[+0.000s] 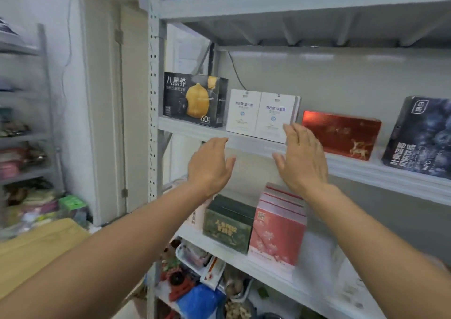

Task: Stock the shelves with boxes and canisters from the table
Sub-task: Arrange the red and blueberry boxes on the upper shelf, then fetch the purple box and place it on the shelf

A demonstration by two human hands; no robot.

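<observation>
Two white boxes (pixel 261 116) stand side by side on the middle shelf (pixel 244 144) of a grey metal rack. My left hand (pixel 210 164) hovers just below the shelf edge, fingers straight, holding nothing. My right hand (pixel 301 157) is raised beside it, fingers spread, its fingertips close to the lower right corner of the right white box; whether they touch it is unclear. A black box with a yellow picture (pixel 194 99) stands left of the white ones. A red box (pixel 341 133) and a dark blueberry box (pixel 419 135) stand to their right.
On the shelf below stand a dark green box (pixel 228 224) and a pink box (pixel 277 230). Bags and packets crowd the bottom shelf (pixel 195 282). A second cluttered rack (pixel 24 123) stands at the left, with a yellow surface (pixel 36 248) near it. A door (pixel 134 99) is behind.
</observation>
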